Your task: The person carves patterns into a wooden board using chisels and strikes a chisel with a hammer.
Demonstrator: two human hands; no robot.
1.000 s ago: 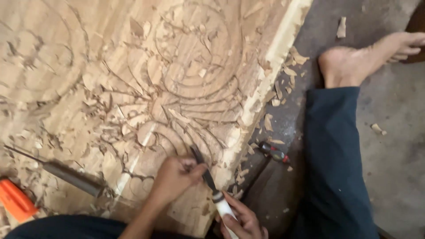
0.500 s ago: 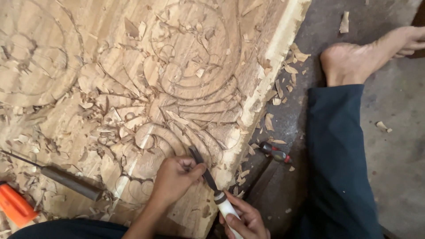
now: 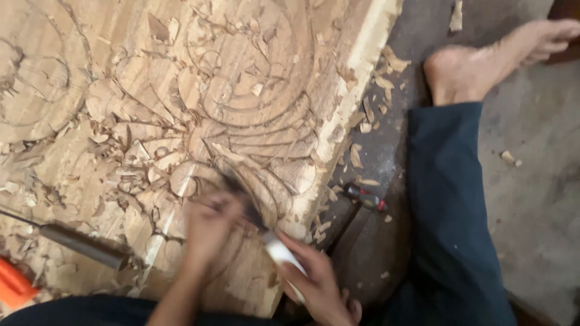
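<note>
A large pale wooden panel [image 3: 181, 90] with carved curving lines lies on the floor, strewn with wood chips. My left hand [image 3: 208, 232] rests on the panel near its front edge, fingers pinched around the dark blade of a chisel [image 3: 260, 226]. My right hand [image 3: 317, 281] grips the chisel's pale handle just off the panel's right edge. Both hands are motion-blurred. The blade tip sits in a carved groove.
A dark-handled tool [image 3: 81, 244] lies on the panel at the left, and an orange object [image 3: 13, 287] at the lower left corner. A small red-and-black tool [image 3: 364, 197] lies on the grey floor. My leg in dark trousers [image 3: 450, 211] and bare foot [image 3: 483, 60] stretch out on the right.
Both hands have shifted slightly and turned blurred, moving with the chisel along the groove. The view has drifted a little; the panel and other tools stay put.
</note>
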